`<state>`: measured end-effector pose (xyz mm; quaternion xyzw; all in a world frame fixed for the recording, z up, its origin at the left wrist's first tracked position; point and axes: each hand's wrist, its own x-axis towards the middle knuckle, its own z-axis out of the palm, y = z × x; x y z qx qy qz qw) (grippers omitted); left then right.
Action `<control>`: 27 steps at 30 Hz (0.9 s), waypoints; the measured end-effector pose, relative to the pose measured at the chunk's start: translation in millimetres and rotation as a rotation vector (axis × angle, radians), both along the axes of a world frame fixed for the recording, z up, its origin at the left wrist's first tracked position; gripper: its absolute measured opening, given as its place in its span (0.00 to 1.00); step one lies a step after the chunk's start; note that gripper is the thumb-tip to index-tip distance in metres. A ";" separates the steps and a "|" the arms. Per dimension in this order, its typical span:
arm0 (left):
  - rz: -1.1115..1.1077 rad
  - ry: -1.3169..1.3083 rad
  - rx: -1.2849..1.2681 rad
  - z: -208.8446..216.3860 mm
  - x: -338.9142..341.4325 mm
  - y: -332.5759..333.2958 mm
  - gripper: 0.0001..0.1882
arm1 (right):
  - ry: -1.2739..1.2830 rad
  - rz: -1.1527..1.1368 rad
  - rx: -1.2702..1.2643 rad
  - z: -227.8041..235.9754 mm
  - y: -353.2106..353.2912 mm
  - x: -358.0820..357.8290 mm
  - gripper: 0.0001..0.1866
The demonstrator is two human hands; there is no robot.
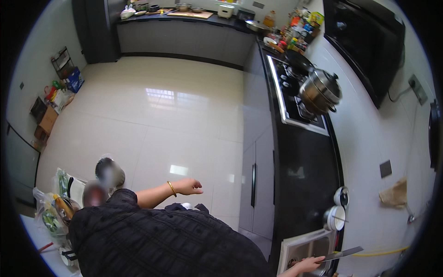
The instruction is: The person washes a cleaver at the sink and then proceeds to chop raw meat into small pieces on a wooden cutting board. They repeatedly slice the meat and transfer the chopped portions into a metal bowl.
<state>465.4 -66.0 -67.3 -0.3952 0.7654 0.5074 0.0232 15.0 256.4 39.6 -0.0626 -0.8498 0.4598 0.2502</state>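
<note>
My right hand (pixel 308 264) is at the lower right, beside the edge of a metal sink (pixel 287 247), its fingers closed round the handle of a kitchen knife (pixel 344 254). The long, flat grey blade points right, toward the wall. My left hand (pixel 187 186), with a gold bangle (pixel 171 188) on the wrist, hangs in front of my dark jacket (pixel 166 240). Its fingers are loosely curled and I see nothing in them. A yellow hose (pixel 383 253) runs past the knife's tip.
Along the right, a black counter (pixel 307 166) carries white bowls (pixel 336 218) and a gas stove (pixel 300 122) with a steel steamer pot (pixel 320 90). Bottles crowd its far corner. A cutting board (pixel 190 15) lies on the far counter. Vegetables in plastic bags (pixel 51 221) are at the left.
</note>
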 end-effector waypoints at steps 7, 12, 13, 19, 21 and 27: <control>0.167 0.055 -0.058 18.1 56.8 -97.9 0.26 | 0.008 0.536 -0.436 58.4 -204.3 31.7 0.22; 0.236 0.098 -0.142 15.2 94.1 -203.7 0.26 | 0.005 0.736 -0.523 62.6 -380.3 40.2 0.21; 0.279 0.095 -0.152 16.6 104.2 -228.7 0.26 | 0.032 0.771 -0.524 64.0 -417.1 40.5 0.21; 0.735 0.089 -0.134 25.1 197.4 -367.0 0.23 | -0.012 1.075 -0.638 91.4 -672.1 66.6 0.22; 0.875 0.017 -0.243 28.5 226.4 -402.5 0.21 | -0.113 1.190 -0.684 98.1 -762.2 81.8 0.22; 1.227 -0.004 -0.329 17.8 294.9 -486.6 0.19 | -0.298 1.498 -0.729 110.7 -1006.2 171.2 0.24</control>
